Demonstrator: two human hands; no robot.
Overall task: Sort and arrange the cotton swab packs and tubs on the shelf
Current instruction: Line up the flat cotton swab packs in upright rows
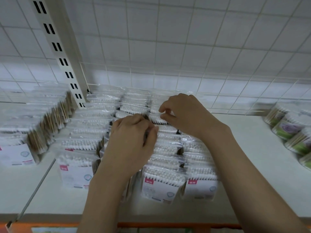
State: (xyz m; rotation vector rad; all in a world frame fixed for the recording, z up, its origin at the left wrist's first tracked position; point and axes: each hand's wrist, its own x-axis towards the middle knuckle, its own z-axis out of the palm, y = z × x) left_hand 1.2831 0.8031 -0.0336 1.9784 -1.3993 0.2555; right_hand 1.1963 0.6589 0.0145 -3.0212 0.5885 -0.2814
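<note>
Clear cotton swab packs stand in several rows on the white shelf; one row's front pack shows a pink label. My left hand lies over the middle rows, its fingers curled round the top of a pack in the row. My right hand reaches further back and pinches the clear top edge of a pack between thumb and fingers. Round tubs of swabs with green and purple prints lie at the shelf's right end.
More swab packs fill the neighbouring shelf section on the left, past a slotted upright post. A white wire grid backs the shelf. An orange rail runs under the front edge.
</note>
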